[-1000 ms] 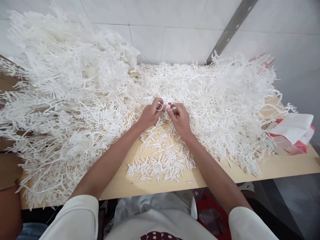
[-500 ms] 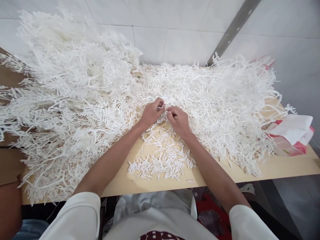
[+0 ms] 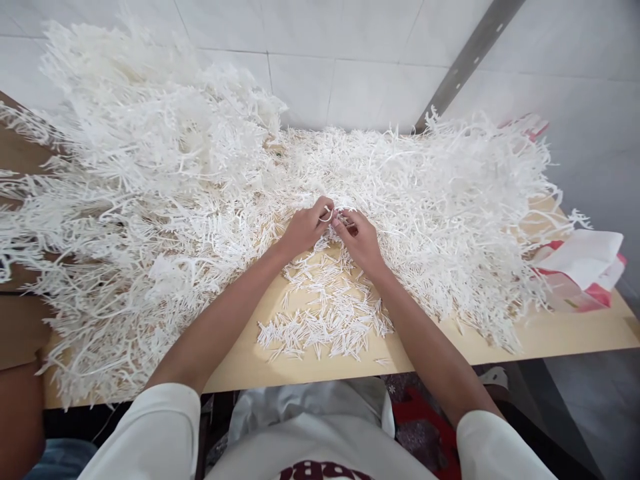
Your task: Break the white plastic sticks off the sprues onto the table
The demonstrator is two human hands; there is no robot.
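Close together over the middle of the table, my two hands work on a thin white branched plastic strip (image 3: 329, 215). My left hand (image 3: 306, 228) is closed, with the strip curling out between its thumb and forefinger. Fingertips of my right hand (image 3: 361, 239) are pinched close to the left fingers, at the strip's end; the exact contact is too small to make out. Below the hands lies a loose spread of short white plastic sticks (image 3: 330, 320). Around and behind the hands is a heap of similar white branched strips (image 3: 340, 160).
Tall tangled piles of white strips (image 3: 150, 153) cover the table's left side, with another pile (image 3: 465, 200) at right. A pink-and-white plastic bag (image 3: 583, 270) sits at the right edge. A tiled wall (image 3: 305, 80) stands behind. Part of another person's arm (image 3: 20, 420) shows at lower left.
My right hand has shifted slightly, its fingertips now closer to those of my left hand. The piles look the same.
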